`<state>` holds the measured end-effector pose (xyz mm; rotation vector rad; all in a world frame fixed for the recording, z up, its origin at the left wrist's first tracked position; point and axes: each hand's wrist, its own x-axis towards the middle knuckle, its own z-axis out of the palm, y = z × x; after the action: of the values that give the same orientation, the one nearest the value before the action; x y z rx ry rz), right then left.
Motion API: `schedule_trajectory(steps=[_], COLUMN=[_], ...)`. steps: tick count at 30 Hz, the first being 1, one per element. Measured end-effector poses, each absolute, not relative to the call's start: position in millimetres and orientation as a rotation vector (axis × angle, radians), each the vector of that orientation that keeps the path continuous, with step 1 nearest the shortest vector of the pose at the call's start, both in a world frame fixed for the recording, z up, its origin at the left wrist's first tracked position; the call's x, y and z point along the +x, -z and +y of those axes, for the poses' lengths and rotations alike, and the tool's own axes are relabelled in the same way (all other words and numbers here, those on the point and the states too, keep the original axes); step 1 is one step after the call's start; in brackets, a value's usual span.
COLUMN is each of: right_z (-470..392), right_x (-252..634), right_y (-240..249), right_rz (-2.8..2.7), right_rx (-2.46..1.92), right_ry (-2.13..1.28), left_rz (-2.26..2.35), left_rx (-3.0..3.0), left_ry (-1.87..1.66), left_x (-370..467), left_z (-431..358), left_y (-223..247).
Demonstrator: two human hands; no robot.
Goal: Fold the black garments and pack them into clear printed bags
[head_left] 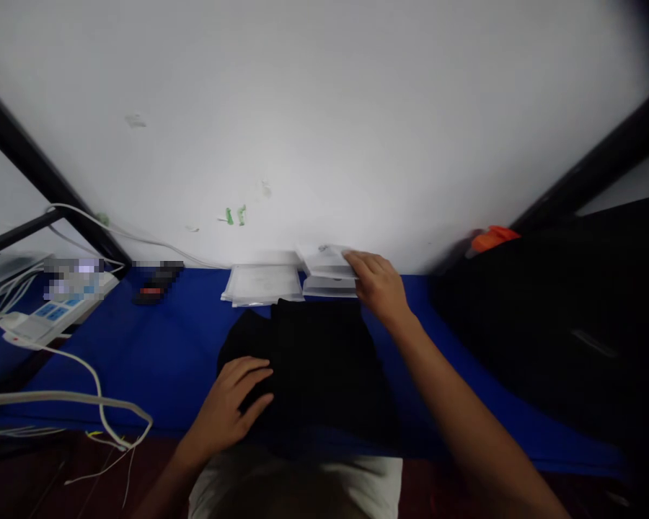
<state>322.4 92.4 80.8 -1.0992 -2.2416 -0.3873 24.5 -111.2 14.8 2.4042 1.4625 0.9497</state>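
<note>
Black folded cloth (324, 367), perhaps a garment, lies on the blue table cover in front of me. My left hand (238, 404) rests on its left side with the fingers spread. Beyond the cloth, against the wall, my right hand (378, 282) pinches the right edge of a thin whitish plastic bag (327, 261), whose near side is lifted. Under it is another pale bag (329, 288). Just left of these lies a small stack of flat translucent bags (265, 282). The fingertips of my right hand are partly hidden behind the bag.
A white power strip (59, 313) and loose white cables (94, 375) occupy the left side. A dark object (159, 282), partly pixelated, sits near the wall. A large black heap (546, 324) with an orange piece (495, 239) fills the right. Dark frame bars (48, 173) slope down at both sides.
</note>
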Motion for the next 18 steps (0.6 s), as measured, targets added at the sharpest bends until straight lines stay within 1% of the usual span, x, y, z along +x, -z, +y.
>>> schedule_trajectory(steps=[2,4,8,12,15,18], right_z=[117.6,133.1,142.7,133.6,99.5,38.2], right_x=[324.4,324.4,326.4,331.2,327.7,318.8], right_y=[-63.2,-40.1,-7.7,-13.3,-26.1,-33.3], right_rz=[-2.317,-2.466,-2.506,-2.527,-2.514,-2.492], right_rx=[-1.188,-1.216,-1.259,-1.264,-1.213,-0.992], right_ry=[0.326,0.205,0.13,0.109,0.085,-0.224], left_rz=[1.41,1.369,1.349,1.322,1.298,1.284], left_rx=[2.422,2.417,2.393,2.377,2.354,2.345], left_ry=[-0.702,-0.536,-0.445,-0.509,-0.522,-0.538], left_x=[16.0,9.8,4.3,2.1,-2.2,-7.6], left_z=[-117.6,-121.5,-122.4,-120.1,-117.6,-115.4], left_y=[-9.3,-7.6,-8.3,-7.6,-7.9,-10.8])
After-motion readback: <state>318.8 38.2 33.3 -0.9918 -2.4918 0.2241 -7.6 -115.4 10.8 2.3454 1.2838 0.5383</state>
